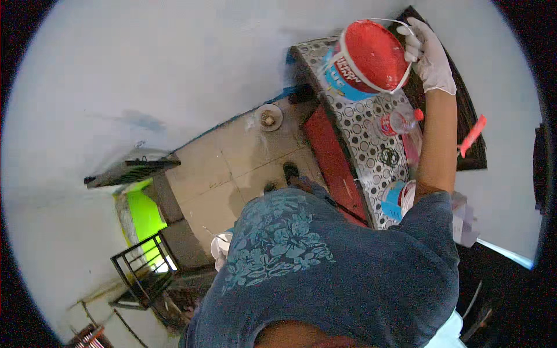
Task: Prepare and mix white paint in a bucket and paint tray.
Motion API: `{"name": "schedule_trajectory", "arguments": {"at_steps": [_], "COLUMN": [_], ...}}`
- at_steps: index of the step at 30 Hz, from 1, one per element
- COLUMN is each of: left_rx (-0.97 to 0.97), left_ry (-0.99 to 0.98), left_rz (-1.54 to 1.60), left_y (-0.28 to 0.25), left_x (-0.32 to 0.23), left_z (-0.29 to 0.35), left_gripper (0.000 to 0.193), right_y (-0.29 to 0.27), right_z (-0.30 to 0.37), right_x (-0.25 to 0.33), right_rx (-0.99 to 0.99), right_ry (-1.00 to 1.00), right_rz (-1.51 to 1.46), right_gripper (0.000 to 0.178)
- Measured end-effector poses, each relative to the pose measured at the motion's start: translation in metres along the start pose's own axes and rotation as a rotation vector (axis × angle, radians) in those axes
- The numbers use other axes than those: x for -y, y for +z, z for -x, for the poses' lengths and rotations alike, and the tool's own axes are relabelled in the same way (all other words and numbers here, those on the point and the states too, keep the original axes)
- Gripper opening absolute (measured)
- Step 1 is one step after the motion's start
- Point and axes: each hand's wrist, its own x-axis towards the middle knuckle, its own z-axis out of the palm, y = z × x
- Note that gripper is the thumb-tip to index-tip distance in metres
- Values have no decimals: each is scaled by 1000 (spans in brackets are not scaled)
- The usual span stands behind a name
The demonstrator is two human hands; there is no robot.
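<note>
Red-topped bucket (370,61) is just left of right hand (429,56).

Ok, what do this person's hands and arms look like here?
The right hand wears a thin white glove ending at the wrist. The forearm is bare up to a short, dark blue-grey sleeve. The left hand is mostly hidden; only a whitish patch, perhaps a glove, shows.

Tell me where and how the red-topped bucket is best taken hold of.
Take the bucket by its thin white handle, probably around mid-arc, coming from the right: the handle bows out to that side, where the gloved right hand has its fingers. The round body looks too broad for one hand.
</note>
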Motion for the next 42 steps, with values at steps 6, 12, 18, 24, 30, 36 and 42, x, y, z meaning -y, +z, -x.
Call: {"name": "schedule_trajectory", "arguments": {"at_steps": [6,12,18,24,30,36,42], "left_rx": [-25,-171,-220,-283,-417,-453,-512], "left_ry": [-150,-331,-214,444,-93,-195,-298], "left_rz": [107,281,171,-541,95,155,257], "left_y": [51,37,92,87,116,122,116], "left_x": [20,109,83,125,101,113,131], "left_z": [37,70,112,123,140,137,134], "left_gripper": [48,48,51,57,55,57,65], "right_y": [-36,-149,-219,-281,-281,-287,-113], "right_z": [-73,-108,-152,-147,-134,-204,-246], "right_x": [-31,-56,-46,-49,-46,-46,-92], "right_rx": [-340,-282,-365,16,29,-41,-42], "right_ry": [60,16,159,3,-131,0,-380], "right_rz": [169,432,547,930,1797,1546,1545], "right_gripper": [29,35,39,61,61,41,37]}}
